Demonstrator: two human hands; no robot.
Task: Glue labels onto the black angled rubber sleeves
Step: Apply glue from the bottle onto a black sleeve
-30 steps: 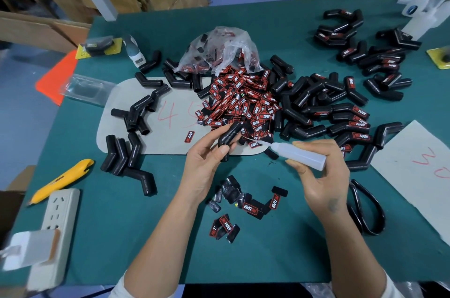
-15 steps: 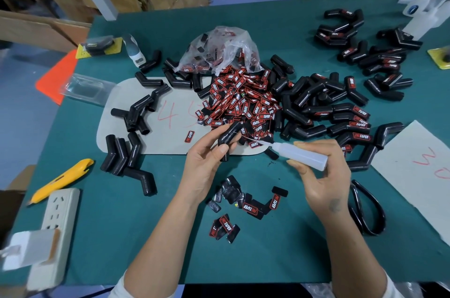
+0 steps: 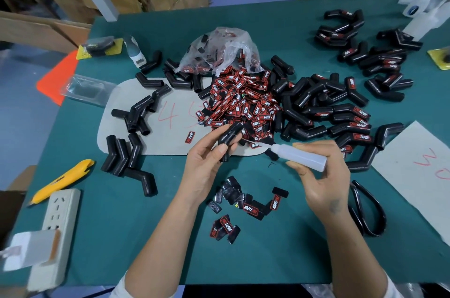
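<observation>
two hands busy over the green table [image 3: 280,37]: left hand [image 3: 207,163] gripping one black angled sleeve [image 3: 230,138], long axis tilted up and away to the right, upper arm aimed at the nozzle; right hand [image 3: 323,176] curled round the glue bottle [image 3: 298,156], lying almost level, tip pointing left, just short of the sleeve (contact too fine to tell). nearer for the label pick: left hand, loose labels [image 3: 250,207] lying just below, toward the body, between both forearms

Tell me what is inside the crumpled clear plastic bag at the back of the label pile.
The plastic bag holds red-and-black labels like those spilling from its mouth. Creases and glare hide how many remain inside.
</observation>
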